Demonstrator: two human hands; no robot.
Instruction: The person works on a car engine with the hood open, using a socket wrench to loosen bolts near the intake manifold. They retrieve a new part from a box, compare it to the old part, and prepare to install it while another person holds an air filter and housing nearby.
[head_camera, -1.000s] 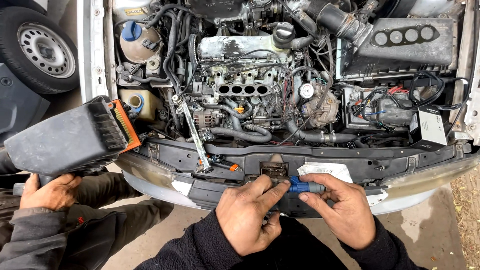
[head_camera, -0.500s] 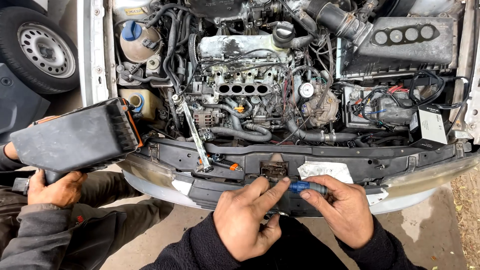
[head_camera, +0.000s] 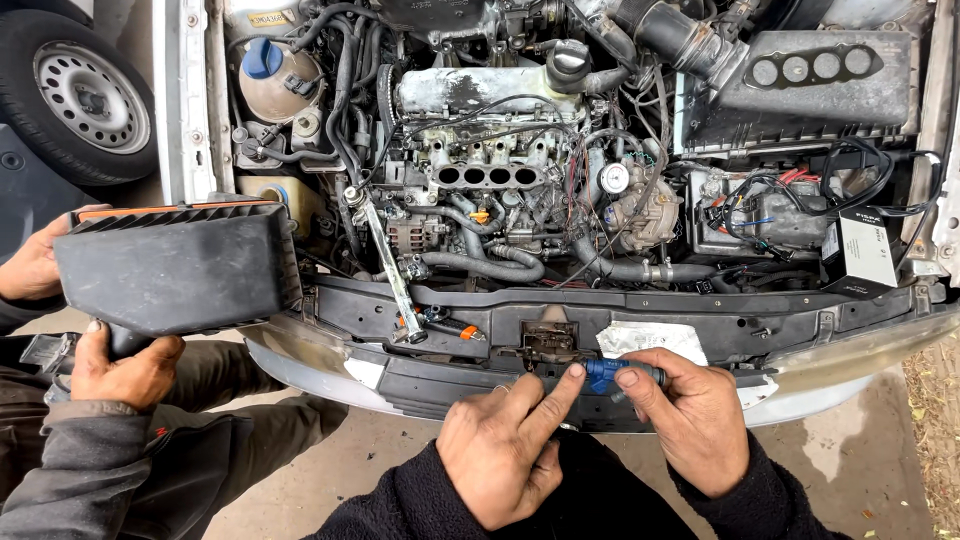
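Note:
A small blue fuel injector (head_camera: 607, 374) lies between my two hands, just above the car's front panel (head_camera: 700, 322). My right hand (head_camera: 690, 420) pinches its right end with thumb and fingers. My left hand (head_camera: 505, 445) reaches its index finger to the injector's left tip. Beyond the hands sits the open engine bay, with a row of four intake ports (head_camera: 487, 176) in the engine's middle.
At the left, another person's two hands (head_camera: 120, 365) hold a large black air-filter housing (head_camera: 175, 265). A long ratchet wrench (head_camera: 388, 265) leans on the front panel. The battery (head_camera: 760, 215) sits at right, a coolant tank (head_camera: 268, 80) and a wheel (head_camera: 85, 95) at far left.
The other person has turned and lowered the black housing, so its orange-edged end now faces away. My hands have stayed on the blue injector with hardly any motion.

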